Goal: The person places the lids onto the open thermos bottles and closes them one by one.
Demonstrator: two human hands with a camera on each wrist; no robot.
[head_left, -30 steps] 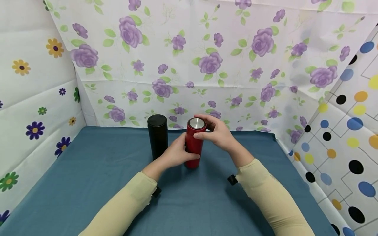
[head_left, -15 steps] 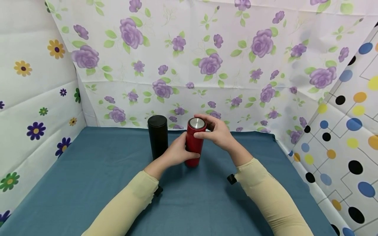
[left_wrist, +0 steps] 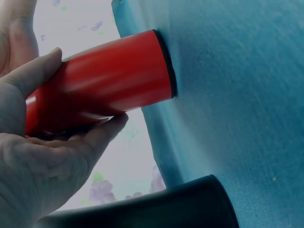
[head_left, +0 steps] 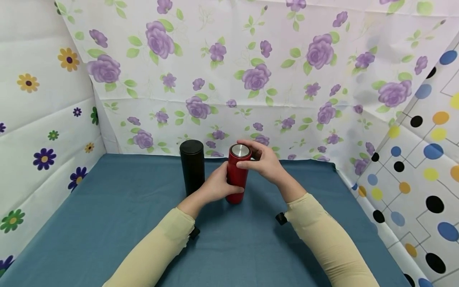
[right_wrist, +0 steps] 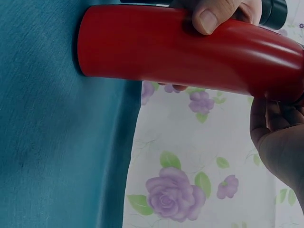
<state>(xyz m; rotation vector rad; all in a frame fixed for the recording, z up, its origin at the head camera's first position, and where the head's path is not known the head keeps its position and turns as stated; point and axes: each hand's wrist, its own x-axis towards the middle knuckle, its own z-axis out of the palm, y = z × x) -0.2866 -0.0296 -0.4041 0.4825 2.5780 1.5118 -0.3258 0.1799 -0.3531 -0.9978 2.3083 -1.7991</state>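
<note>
A red thermos flask with a silver disc on its lid stands upright, its base at the blue cloth. My left hand grips its body from the left, thumb across the front, as the left wrist view shows on the red flask. Around the lid end curl the thumb and fingers of my right hand; in the right wrist view part of this right hand is cut off by the frame. Just left of the flask stands a black thermos, partly behind my left hand.
Blue cloth covers the table. A white sheet with purple flowers hangs behind it. Patterned sheets close off the left side and the right side. The black thermos is very near my left wrist.
Both hands keep their hold on the red thermos flask. My left forearm has shifted slightly to the right; otherwise the scene looks nearly the same.
</note>
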